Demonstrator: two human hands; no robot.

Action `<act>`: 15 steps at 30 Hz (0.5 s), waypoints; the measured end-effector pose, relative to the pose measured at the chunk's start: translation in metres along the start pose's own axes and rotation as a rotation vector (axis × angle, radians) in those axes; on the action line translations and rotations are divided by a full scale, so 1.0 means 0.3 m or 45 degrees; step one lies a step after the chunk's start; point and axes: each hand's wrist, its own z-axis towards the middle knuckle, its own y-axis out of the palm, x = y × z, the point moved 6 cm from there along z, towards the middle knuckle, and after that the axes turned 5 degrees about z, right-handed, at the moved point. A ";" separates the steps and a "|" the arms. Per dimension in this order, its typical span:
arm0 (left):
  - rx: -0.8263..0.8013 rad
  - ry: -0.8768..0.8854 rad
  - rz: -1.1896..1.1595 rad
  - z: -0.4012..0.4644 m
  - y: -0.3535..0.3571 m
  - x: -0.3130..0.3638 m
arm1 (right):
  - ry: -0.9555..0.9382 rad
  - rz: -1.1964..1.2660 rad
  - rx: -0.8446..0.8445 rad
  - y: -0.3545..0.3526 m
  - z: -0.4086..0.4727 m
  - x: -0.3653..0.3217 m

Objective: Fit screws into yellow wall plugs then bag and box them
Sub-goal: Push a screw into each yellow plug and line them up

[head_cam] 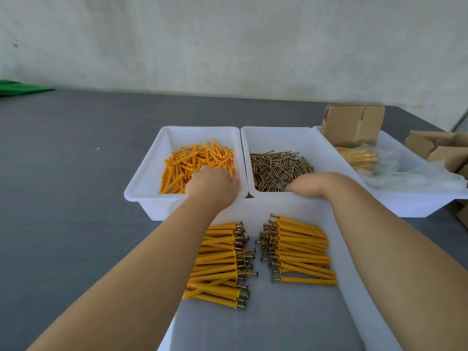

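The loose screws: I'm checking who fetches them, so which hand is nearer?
Right. The right hand reaches down into the screws in their bin; the left hand is in the neighbouring bin on the yellow wall plugs.

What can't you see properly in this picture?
- Head view, left hand: its fingers are buried in the yellow plugs, so what they hold is hidden.
- Head view, right hand: its fingers dip behind the tray rim into the screws.
- Head view, cardboard boxes: cut off by the right edge.
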 end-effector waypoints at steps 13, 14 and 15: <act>-0.302 0.158 -0.002 0.037 0.035 0.025 | -0.091 0.242 0.172 -0.019 0.015 0.031; -0.236 0.148 -0.032 0.038 0.028 0.023 | -0.132 0.315 0.198 -0.024 0.007 0.036; -0.174 0.137 -0.058 0.036 0.019 0.021 | -0.178 0.390 0.217 -0.030 -0.006 0.038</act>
